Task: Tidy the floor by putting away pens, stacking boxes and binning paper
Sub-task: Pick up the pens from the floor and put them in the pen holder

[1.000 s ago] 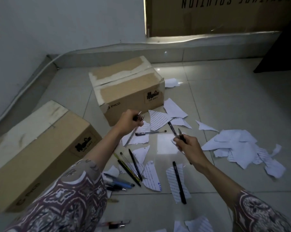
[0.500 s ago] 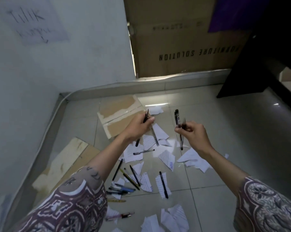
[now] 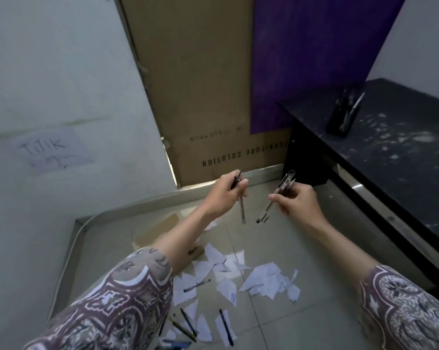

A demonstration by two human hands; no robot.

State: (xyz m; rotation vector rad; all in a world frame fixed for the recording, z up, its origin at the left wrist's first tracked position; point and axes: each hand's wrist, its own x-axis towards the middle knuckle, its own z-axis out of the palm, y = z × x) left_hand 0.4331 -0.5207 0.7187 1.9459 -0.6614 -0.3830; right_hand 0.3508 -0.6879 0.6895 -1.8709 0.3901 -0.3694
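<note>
My left hand [image 3: 222, 197] is raised in front of me, shut on pens [image 3: 241, 200] that stick out above and below the fist. My right hand [image 3: 298, 204] is level with it, shut on a bundle of dark pens [image 3: 276, 198]. Far below on the tiled floor lie several torn paper scraps [image 3: 269, 280] and several loose pens [image 3: 226, 327]. A cardboard box [image 3: 158, 229] is mostly hidden behind my left forearm. A dark pen holder [image 3: 343, 114] with pens in it stands on the black table [image 3: 400, 152] at the right.
A tall cardboard sheet [image 3: 193, 84] and a purple panel [image 3: 311, 54] lean against the back wall. A white wall with a handwritten paper note [image 3: 50, 150] runs along the left. The table's edge juts out close to my right arm.
The view has risen and tilted up, so the floor litter and boxes dropped low in frame. Both hands kept their pens and lifted higher, and the black table with the pen holder came into sight.
</note>
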